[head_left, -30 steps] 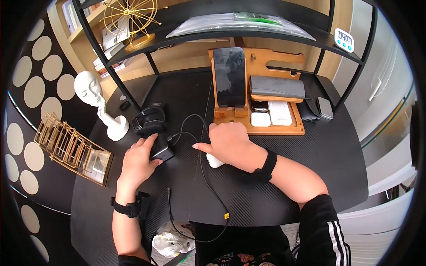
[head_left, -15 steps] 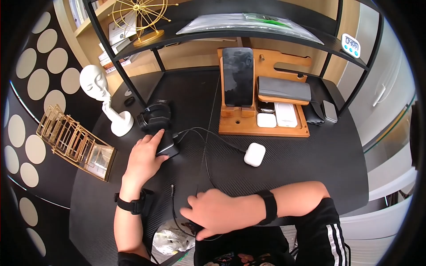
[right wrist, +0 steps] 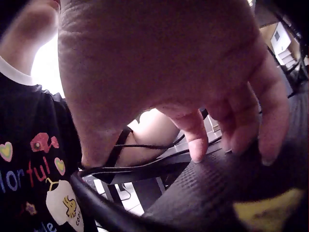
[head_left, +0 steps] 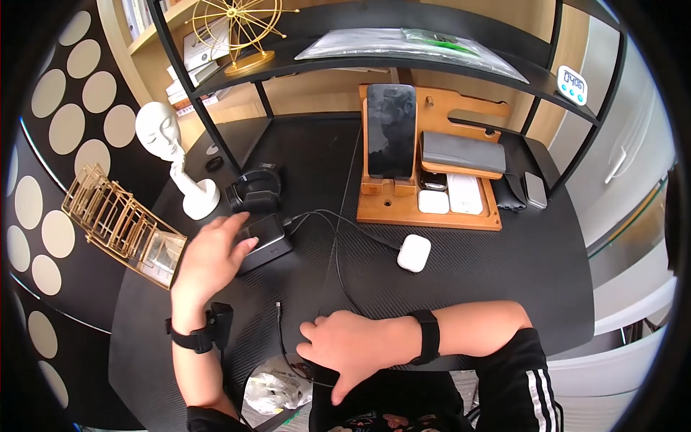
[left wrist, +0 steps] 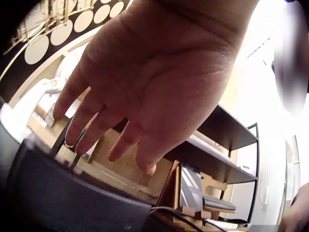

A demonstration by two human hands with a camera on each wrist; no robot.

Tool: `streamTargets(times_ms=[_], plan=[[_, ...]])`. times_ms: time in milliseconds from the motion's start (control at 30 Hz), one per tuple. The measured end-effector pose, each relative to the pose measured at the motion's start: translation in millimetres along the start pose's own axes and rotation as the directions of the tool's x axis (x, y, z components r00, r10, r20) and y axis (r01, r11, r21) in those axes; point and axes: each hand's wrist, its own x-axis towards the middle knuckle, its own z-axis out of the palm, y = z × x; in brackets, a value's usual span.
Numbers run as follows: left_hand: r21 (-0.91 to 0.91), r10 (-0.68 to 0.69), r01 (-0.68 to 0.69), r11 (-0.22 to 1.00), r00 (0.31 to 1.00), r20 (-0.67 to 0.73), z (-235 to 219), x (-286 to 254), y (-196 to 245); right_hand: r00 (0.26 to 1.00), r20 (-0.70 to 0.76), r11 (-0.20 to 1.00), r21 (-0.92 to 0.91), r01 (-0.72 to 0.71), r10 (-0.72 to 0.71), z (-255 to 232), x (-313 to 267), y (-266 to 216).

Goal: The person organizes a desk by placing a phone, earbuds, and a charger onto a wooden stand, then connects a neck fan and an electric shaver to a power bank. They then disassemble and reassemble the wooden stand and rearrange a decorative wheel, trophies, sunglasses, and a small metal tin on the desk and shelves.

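A black power bank [head_left: 272, 234] lies on the desk with a black cable [head_left: 345, 284] plugged into its right end. My left hand [head_left: 209, 259] is beside it, overlapping its left side in the head view, and the palm and extended fingers [left wrist: 91, 118] show in the left wrist view. At the front edge of the desk is my right hand [head_left: 353, 349], thumb spread away, fingertips [right wrist: 197, 150] down at the textured desktop. The cable passes by its thumb, and a blurred yellow tag [right wrist: 268, 212] shows near its fingers. A white earbud case [head_left: 414, 253] sits farther right, with a cable at its left side.
Black headphones [head_left: 255, 189] lie behind the power bank. A white head sculpture [head_left: 180, 162] and a gold wire model [head_left: 122, 223] stand at left. A wooden stand [head_left: 432, 214] holds a phone [head_left: 391, 133] and other items under a black shelf [head_left: 403, 61]. A loose cable plug [head_left: 278, 306] lies in front.
My right hand left the white earbud case, came back to the desk's front edge, and then stayed about there. My left hand let go of the power bank and shifted left.
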Motion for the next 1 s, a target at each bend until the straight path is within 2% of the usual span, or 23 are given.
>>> streamTargets(times_ms=[67, 100, 167, 200, 300, 333, 367, 433, 500, 567, 633, 700, 733, 767, 800, 833, 900, 933, 1000], plan=[[0.022, 0.018, -0.016, 1.000, 0.995, -0.098, -12.2, -6.2, 9.6, 0.999, 0.029, 0.997, -0.065, 0.042, -0.040, 1.6, 0.4, 0.5], [0.023, 0.016, -0.014, 1.000, 0.995, -0.099, -18.9, -8.6, 15.9, 0.999, 0.030, 0.997, -0.065, 0.044, -0.043, 1.8, 1.2, 0.7], [-0.041, -0.108, 0.114, 0.993, 0.986, 0.129, -29.5, -12.0, 24.8, 0.997, 0.064, 0.998, -0.049, 0.036, -0.033, 1.5, 3.2, 1.0], [-0.062, -0.043, 0.051, 0.997, 0.992, 0.118, -24.8, -12.9, 18.7, 0.997, 0.067, 0.998, -0.052, 0.040, -0.036, 0.9, 3.8, 0.3], [-0.081, -0.076, 0.087, 0.993, 0.987, 0.141, -21.4, -8.4, 4.4, 0.998, 0.066, 1.000, -0.002, 0.021, -0.021, -0.7, 3.7, -3.6], [-0.090, -0.110, 0.120, 0.989, 0.988, 0.110, -21.4, -6.3, -1.3, 0.997, 0.067, 0.999, 0.021, -0.040, 0.038, -0.1, 5.0, -4.5], [-0.147, -0.119, 0.128, 0.981, 0.990, 0.072, -20.1, -2.0, -11.0, 0.993, 0.069, 0.994, 0.041, -0.100, 0.097, -0.8, 6.5, -4.3], [-0.317, -0.153, 0.167, 0.934, 0.986, 0.071, -16.5, 17.9, -29.1, 0.991, 0.079, 0.991, 0.073, -0.111, 0.105, -4.4, 9.2, 1.7], [-0.294, -0.175, 0.157, 0.943, 0.984, -0.035, -0.6, 44.6, -50.8, 0.989, 0.105, 0.987, 0.106, -0.119, 0.107, -3.0, 10.8, 11.3], [-0.092, -0.080, 0.071, 0.993, 0.992, -0.093, 13.0, 65.8, -70.8, 0.994, 0.045, 0.952, 0.287, -0.104, 0.095, 2.9, 14.3, 23.5], [-0.191, -0.158, 0.160, 0.968, 0.987, 0.025, 30.5, 88.2, -95.1, 0.996, 0.067, 0.953, 0.294, -0.069, 0.052, -4.8, 14.7, 27.5], [-0.234, -0.219, 0.292, 0.927, 0.930, 0.294, 27.6, 101.7, -91.7, 0.919, 0.354, 0.772, 0.530, -0.350, 0.174, -21.6, 17.1, 26.1], [-0.320, -0.224, 0.355, 0.878, 0.897, 0.381, 33.6, 107.2, -95.9, 0.913, 0.376, 0.785, 0.513, -0.348, 0.159, -23.5, 17.8, 30.0], [-0.255, -0.340, 0.491, 0.833, 0.818, 0.464, 21.2, 106.9, -77.3, 0.890, 0.431, 0.672, 0.616, -0.411, 0.149, -23.1, 18.6, 36.5], [-0.160, -0.273, 0.382, 0.910, 0.844, 0.461, 32.6, 116.6, -89.1, 0.867, 0.480, 0.537, 0.700, -0.471, 0.134, -21.7, 19.4, 42.5], [-0.059, -0.204, 0.260, 0.964, 0.861, 0.466, 45.1, 126.4, -101.6, 0.864, 0.489, 0.548, 0.692, -0.470, 0.123, -20.0, 20.6, 48.6], [0.091, -0.270, 0.263, 0.960, 0.798, 0.540, 45.1, 130.6, -93.0, 0.855, 0.511, 0.398, 0.769, -0.501, 0.088, -17.0, 21.8, 57.8], [0.076, -0.323, 0.341, 0.937, 0.763, 0.560, 40.1, 130.1, -86.5, 0.853, 0.516, 0.406, 0.764, -0.502, 0.083, -17.5, 22.3, 57.6], [0.051, -0.293, 0.322, 0.945, 0.774, 0.562, 43.5, 132.9, -95.3, 0.853, 0.515, 0.427, 0.753, -0.500, 0.091, -17.3, 22.4, 55.9]])
